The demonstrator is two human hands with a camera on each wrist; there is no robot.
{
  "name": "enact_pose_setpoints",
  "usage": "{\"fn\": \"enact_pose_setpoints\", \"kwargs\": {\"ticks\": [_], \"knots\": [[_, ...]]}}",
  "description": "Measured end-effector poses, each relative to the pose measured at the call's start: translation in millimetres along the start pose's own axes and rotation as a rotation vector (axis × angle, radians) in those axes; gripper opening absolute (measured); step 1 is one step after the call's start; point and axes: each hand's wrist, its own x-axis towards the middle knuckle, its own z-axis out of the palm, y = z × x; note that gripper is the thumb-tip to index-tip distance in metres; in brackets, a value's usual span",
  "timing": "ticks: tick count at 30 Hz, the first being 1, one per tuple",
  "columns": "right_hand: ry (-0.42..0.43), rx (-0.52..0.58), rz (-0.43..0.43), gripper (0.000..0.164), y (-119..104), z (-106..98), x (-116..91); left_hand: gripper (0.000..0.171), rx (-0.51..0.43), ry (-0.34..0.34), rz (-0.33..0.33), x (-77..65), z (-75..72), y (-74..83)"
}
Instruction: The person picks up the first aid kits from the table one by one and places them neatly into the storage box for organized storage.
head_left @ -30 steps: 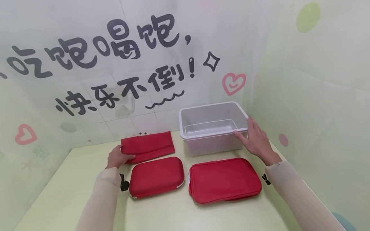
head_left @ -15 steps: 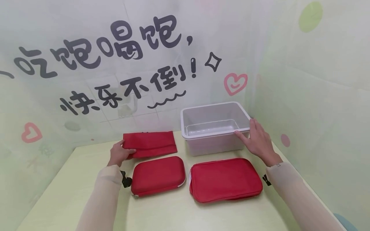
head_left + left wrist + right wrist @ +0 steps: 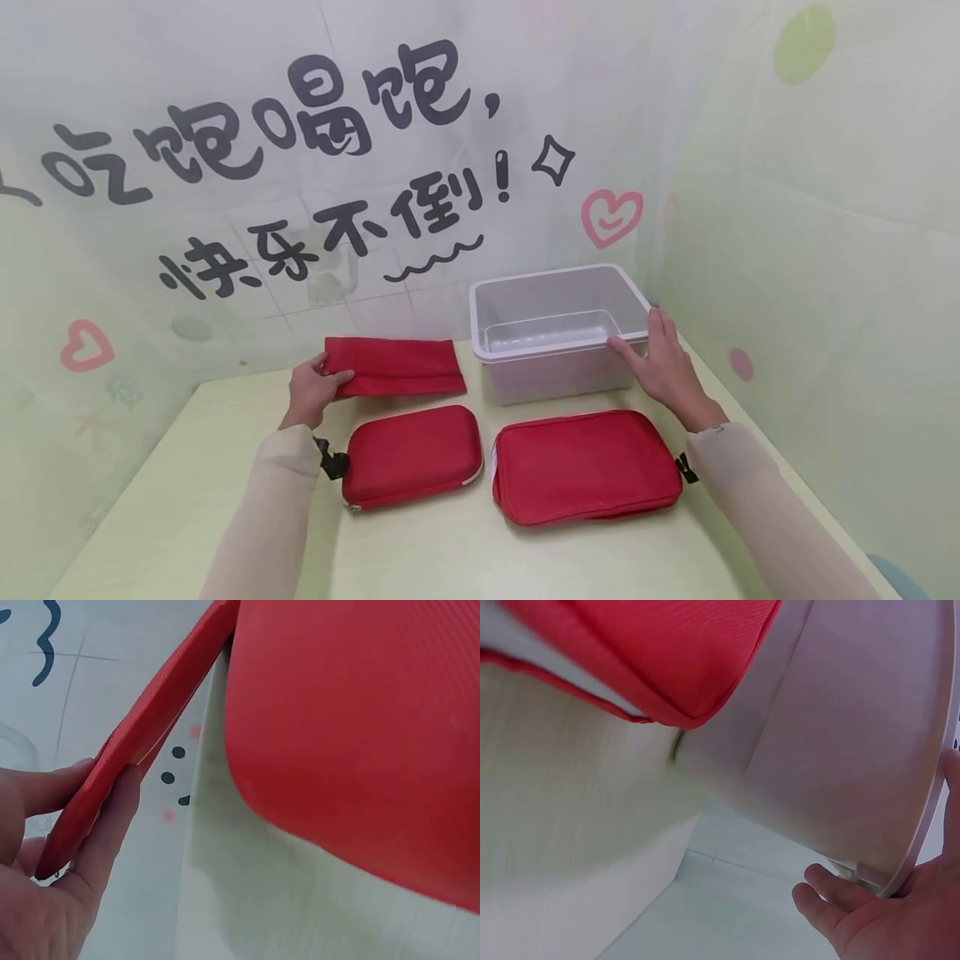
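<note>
The left hand (image 3: 311, 392) holds the flat red pouch (image 3: 405, 367) at its left end. The thumb lies against one face and the fingers support the opposite face; the left wrist view shows the pouch pinched between them and tilted. The pouch is located at the rear of the surface (image 3: 420, 550), in front of the printed back wall (image 3: 225, 333) and left of the grey bin (image 3: 551, 379). Contact between its lower edge and the surface cannot be determined.

The right hand (image 3: 667, 367) grips the near right corner of the bin. The thumb bears on the near rim; the fingers lie along the outside of the right end. The bin stands upright at the rear right.

The red hard case (image 3: 412, 454) rests in front of the pouch, near the left wrist. The wide red bag (image 3: 588, 467) lies flat to the right of the case, apart from it, in front of the bin.
</note>
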Motion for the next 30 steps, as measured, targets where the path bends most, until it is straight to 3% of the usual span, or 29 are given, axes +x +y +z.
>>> {"fn": "enact_pose_setpoints", "kwargs": {"ticks": [8,18,30], "knots": [[0.0,0.019,-0.003,0.093,0,1,0,0.074,-0.107,0.007,-0.023,-1.8,1.3,7.6],[0.027,0.046,-0.005,0.092,3,3,1,0.071,-0.214,0.05,-0.029,-7.6,1.9,31.1],[0.017,0.159,0.031,0.093,3,4,4,0.072,-0.344,0.075,-0.006,-18.1,-3.8,61.1]]}}
